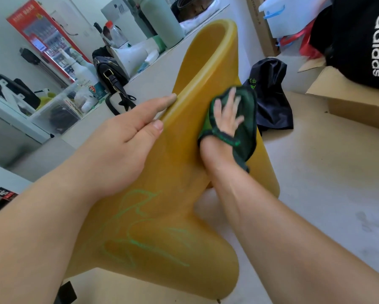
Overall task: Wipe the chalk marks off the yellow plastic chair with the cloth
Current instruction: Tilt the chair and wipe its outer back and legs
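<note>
The yellow plastic chair fills the middle of the head view, tipped away from me. Green chalk marks cover its near lower part. My left hand grips the chair's left rim, thumb on the inner face and fingers over the edge. My right hand lies flat, fingers spread, pressing a dark green cloth against the chair's surface further up, near its right edge. The cloth wraps partly around my wrist.
A dark bag lies on the floor just right of the chair. A cardboard box with a black bag stands at right. Left, a low shelf holds a clear bin, bottles and a black handbag.
</note>
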`<state>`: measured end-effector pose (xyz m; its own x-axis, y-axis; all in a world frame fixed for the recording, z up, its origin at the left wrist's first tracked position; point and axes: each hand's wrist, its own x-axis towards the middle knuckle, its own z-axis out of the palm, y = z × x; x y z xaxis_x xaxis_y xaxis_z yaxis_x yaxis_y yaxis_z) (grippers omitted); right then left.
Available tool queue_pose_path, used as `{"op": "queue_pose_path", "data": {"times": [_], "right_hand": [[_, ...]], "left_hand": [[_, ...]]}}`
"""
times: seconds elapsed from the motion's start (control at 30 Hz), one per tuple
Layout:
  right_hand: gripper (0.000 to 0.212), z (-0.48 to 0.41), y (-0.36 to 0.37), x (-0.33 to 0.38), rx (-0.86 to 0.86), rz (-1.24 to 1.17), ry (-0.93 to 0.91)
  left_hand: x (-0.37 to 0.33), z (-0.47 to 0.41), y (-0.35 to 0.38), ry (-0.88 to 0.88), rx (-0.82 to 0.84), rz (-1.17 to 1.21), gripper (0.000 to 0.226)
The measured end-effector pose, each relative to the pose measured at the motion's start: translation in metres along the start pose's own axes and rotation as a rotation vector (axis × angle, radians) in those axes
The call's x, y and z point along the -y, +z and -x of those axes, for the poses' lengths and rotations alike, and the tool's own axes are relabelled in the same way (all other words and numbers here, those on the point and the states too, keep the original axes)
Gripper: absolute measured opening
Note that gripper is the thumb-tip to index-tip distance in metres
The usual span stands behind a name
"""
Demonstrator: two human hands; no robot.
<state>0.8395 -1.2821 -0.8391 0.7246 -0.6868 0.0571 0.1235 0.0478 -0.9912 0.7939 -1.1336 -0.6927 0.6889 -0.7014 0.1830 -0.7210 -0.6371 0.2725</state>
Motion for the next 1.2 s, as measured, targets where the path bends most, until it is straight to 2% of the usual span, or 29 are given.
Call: {"op": "queue_pose_path", "data": {"times": [0.03, 0.13, 0.2, 0.23, 0.33, 0.4, 0.47, 0.57, 0.63, 0.67, 0.73, 0.77, 0.83, 0.9, 0.97, 1.03, 1.1, 1.13, 1.2], "right_hand": [[0.062, -0.006, -0.004, 0.012, 0.015, 0.008, -0.101], [0.057, -0.019, -0.011, 0.038, -0.114, -0.107, -0.311], [0.062, -0.014, -0.006, 0.033, -0.153, -0.021, -0.453], [0.063, -0.011, 0.0, 0.022, -0.156, 0.035, -0.451], [0.067, 0.011, 0.025, -0.03, -0.119, -0.019, -0.149], [0.063, 0.052, 0.048, -0.056, -0.113, -0.084, -0.069], [0.071, 0.098, 0.072, -0.078, -0.115, -0.046, 0.009], [0.078, 0.145, 0.084, -0.08, 0.09, 0.002, 0.173], [0.074, 0.136, 0.076, -0.064, 0.128, -0.013, 0.189], [0.073, 0.123, 0.067, -0.048, 0.094, -0.024, 0.172], [0.095, 0.091, 0.045, -0.007, 0.023, -0.004, 0.125], [0.091, 0.075, 0.036, 0.007, -0.005, 0.003, 0.094], [0.068, 0.05, 0.025, 0.021, -0.086, -0.033, 0.014], [0.061, 0.027, 0.024, 0.012, -0.173, -0.1, -0.057], [0.06, 0.018, 0.029, -0.012, -0.2, -0.068, -0.06], [0.064, 0.026, 0.044, -0.049, -0.155, -0.045, 0.062], [0.071, 0.045, 0.061, -0.079, -0.087, -0.11, 0.315], [0.076, 0.053, 0.07, -0.089, -0.064, -0.123, 0.42], [0.072, 0.07, 0.072, -0.085, 0.004, -0.111, 0.534]], "left_hand": [[0.0, 0.0, 0.0, 0.001, 0.002, 0.001, 0.042], [0.001, -0.001, 0.0, 0.007, -0.005, -0.002, 0.042], [0.001, -0.001, 0.0, 0.015, -0.015, -0.019, 0.043], [0.001, -0.001, 0.001, 0.017, -0.021, -0.032, 0.043], [-0.001, -0.001, 0.002, 0.027, -0.048, -0.069, 0.042], [-0.004, 0.0, 0.003, 0.034, -0.056, -0.102, 0.043], [-0.005, 0.001, 0.003, 0.038, -0.064, -0.131, 0.043], [-0.007, 0.003, 0.002, 0.027, -0.061, -0.136, 0.043], [-0.006, 0.002, 0.001, 0.009, -0.049, -0.113, 0.043], [-0.005, 0.001, 0.001, 0.005, -0.045, -0.103, 0.043], [-0.005, 0.001, 0.001, 0.011, -0.048, -0.091, 0.042], [-0.004, 0.001, 0.001, 0.018, -0.052, -0.091, 0.042], [-0.005, 0.003, 0.002, 0.029, -0.063, -0.1, 0.042], [-0.004, 0.004, 0.002, 0.027, -0.067, -0.113, 0.042], [-0.004, 0.005, 0.002, 0.024, -0.061, -0.13, 0.042], [-0.004, 0.006, 0.002, 0.024, -0.063, -0.13, 0.043], [-0.004, 0.007, 0.003, 0.024, -0.068, -0.131, 0.043], [-0.005, 0.007, 0.003, 0.026, -0.069, -0.135, 0.043], [-0.005, 0.008, 0.002, 0.026, -0.065, -0.132, 0.043]]}}
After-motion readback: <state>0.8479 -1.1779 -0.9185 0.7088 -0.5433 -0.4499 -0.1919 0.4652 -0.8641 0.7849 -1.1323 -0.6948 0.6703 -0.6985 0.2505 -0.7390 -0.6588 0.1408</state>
